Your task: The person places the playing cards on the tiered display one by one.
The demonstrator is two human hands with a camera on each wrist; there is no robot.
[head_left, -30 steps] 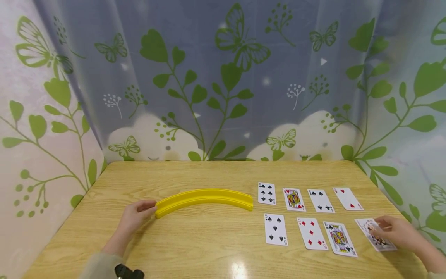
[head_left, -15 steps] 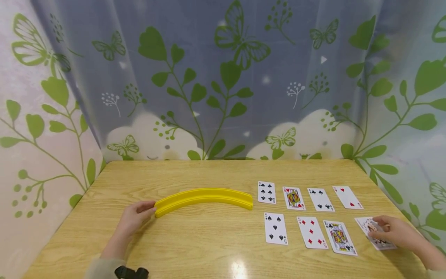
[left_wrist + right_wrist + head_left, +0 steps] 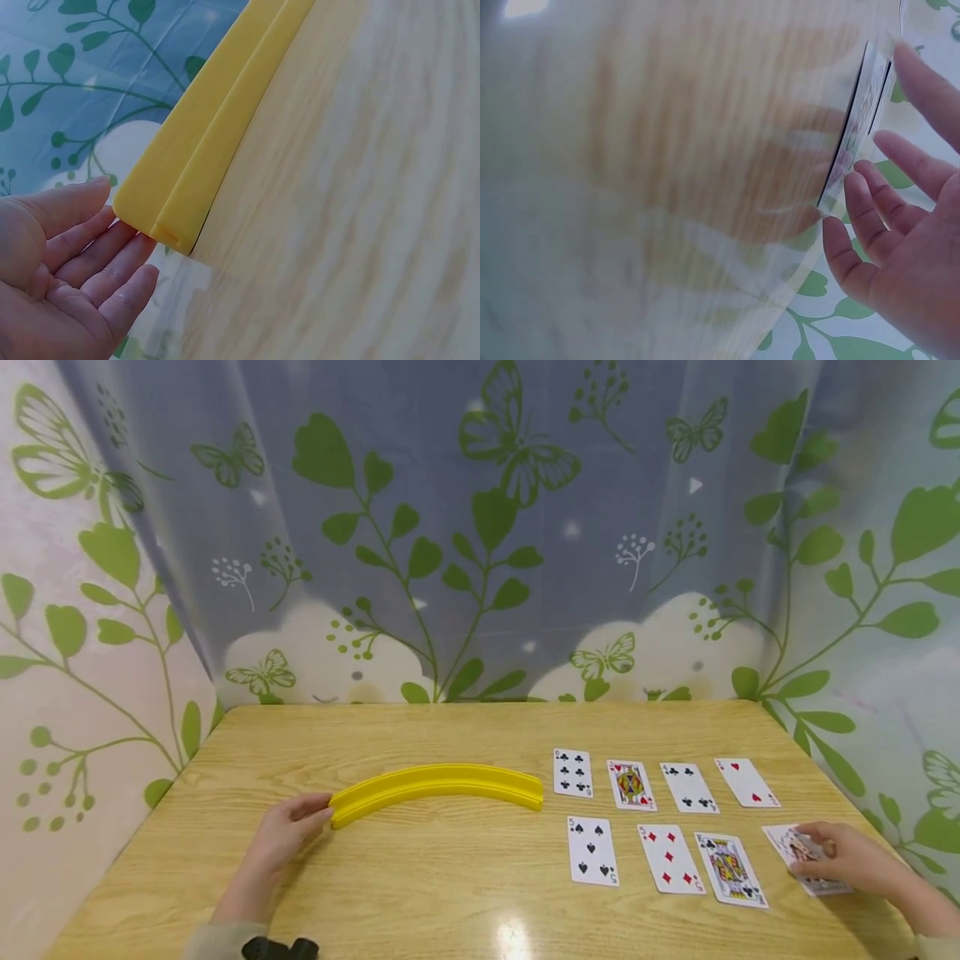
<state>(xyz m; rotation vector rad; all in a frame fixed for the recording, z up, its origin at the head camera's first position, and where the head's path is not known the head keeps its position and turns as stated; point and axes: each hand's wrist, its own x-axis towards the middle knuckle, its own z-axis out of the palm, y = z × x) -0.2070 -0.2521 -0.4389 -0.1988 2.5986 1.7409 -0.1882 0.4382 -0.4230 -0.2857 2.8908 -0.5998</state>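
In the head view, a yellow curved playing-card holder (image 3: pixel 438 781) lies on the wooden table. My left hand (image 3: pixel 288 831) is at its left end; in the left wrist view the fingertips (image 3: pixel 142 244) touch that end, with the fingers loosely extended. On the right, my right hand (image 3: pixel 851 857) rests over a face card (image 3: pixel 787 841), part of which it covers. The right wrist view shows this hand's relaxed fingers (image 3: pixel 866 206) beside the card's edge, the thumb apart from them. That card lies flat on the table.
Face-up cards form two rows: six of clubs (image 3: pixel 572 772), jack of hearts (image 3: pixel 632 785), four of clubs (image 3: pixel 690 787) and two of hearts (image 3: pixel 747 782) behind; five of spades (image 3: pixel 592 852), five of diamonds (image 3: pixel 671 858) and king of clubs (image 3: pixel 731 870) in front. A patterned curtain (image 3: pixel 420 527) hangs behind.
The view shifts very slightly. Both hands, the holder and the cards keep their places.
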